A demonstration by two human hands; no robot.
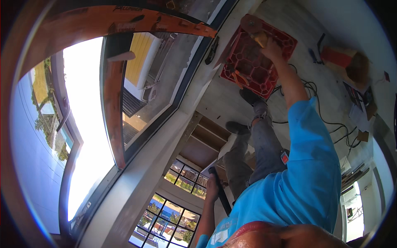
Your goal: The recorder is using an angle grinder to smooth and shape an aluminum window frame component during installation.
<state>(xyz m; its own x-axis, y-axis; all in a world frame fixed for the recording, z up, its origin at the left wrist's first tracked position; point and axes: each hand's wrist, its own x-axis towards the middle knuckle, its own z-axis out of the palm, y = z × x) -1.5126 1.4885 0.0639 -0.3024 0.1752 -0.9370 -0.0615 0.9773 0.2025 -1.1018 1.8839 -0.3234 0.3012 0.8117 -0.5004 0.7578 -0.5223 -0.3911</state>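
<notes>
My right arm reaches out over an upturned red plastic crate [285, 41] on the floor. My right hand [271, 50] is closed on a yellow-bodied tool [259, 39] at the crate's far edge. A brownish round disc [250, 24] shows beside that tool; I cannot tell its exact kind. Orange-handled pliers [240, 77] lie at the crate's near side. Low in the head view, my left hand [211, 188] is wrapped round a long black bar [223, 196], held close to my body. The fingers of both hands are partly hidden.
A window frame [113, 103] with orange protective film is on the left. A dark hand tool [212, 50] lies on its ledge. Black cables [316, 93] trail over the floor right of the crate, near a red and brown cardboard box [346, 65]. My shoe [250, 97] is beside the crate.
</notes>
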